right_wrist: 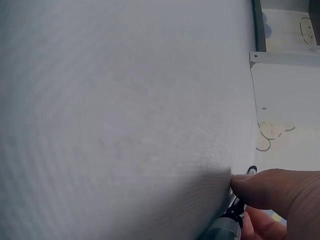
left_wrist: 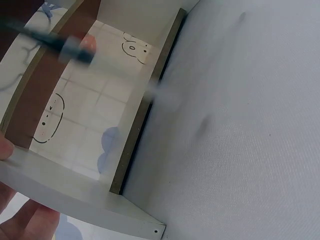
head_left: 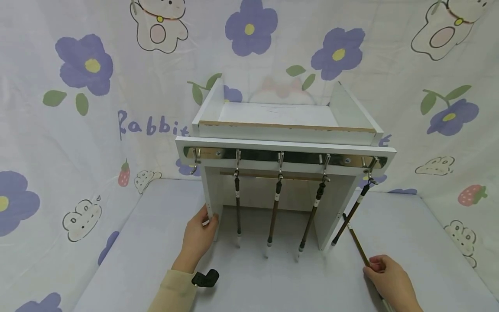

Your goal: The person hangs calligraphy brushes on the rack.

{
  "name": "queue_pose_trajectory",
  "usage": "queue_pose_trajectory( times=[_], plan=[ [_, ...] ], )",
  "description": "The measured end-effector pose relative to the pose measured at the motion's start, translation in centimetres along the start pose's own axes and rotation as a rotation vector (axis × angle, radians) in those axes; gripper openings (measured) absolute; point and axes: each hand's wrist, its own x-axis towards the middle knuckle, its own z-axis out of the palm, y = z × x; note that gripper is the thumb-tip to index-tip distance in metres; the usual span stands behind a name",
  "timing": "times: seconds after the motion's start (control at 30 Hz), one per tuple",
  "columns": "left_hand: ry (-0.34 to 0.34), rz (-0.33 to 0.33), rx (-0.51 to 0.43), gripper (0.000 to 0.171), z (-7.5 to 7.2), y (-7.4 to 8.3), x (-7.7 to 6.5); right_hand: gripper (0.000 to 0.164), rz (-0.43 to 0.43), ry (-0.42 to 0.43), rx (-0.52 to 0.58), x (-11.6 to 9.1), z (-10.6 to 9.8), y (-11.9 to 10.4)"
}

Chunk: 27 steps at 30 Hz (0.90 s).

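My left hand grips the lower front edge of the left side panel of a white shelf rack. Several writing brushes with dark handles and pale clear tips hang from the metal hooks by their loops. Bare is the far-left hook. To the right of the rack, my right hand pinches another brush between thumb and fingers, low over the table. Its loop end points towards the rack; in the right wrist view its dark lower end shows under the thumb.
A white cloth covers the table. Behind stands a fabric backdrop printed with flowers and rabbits. The rack's upper tray has raised sides. A black wrist device sits at the left cuff.
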Motion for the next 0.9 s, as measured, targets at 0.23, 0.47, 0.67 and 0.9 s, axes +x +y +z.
queue_pose_trajectory(
  times=[0.23,0.47,0.67,0.9],
  plan=[
    [0.0,-0.002,-0.006,0.046,-0.1,0.0,0.0,0.04,0.012,-0.019,-0.015,0.2,0.0,0.1],
    [-0.005,-0.019,-0.007,0.046,-0.1,0.0,0.0,0.036,0.008,-0.01,-0.038,0.0,-0.2,0.1],
    [-0.007,-0.013,-0.011,0.047,-0.1,0.2,-0.1,0.037,0.013,0.023,-0.028,-0.4,-0.8,0.3],
    [-0.002,-0.006,-0.012,0.046,-0.2,0.3,-0.2,0.037,-0.005,0.108,-0.006,-0.8,-1.6,0.3]
  ],
)
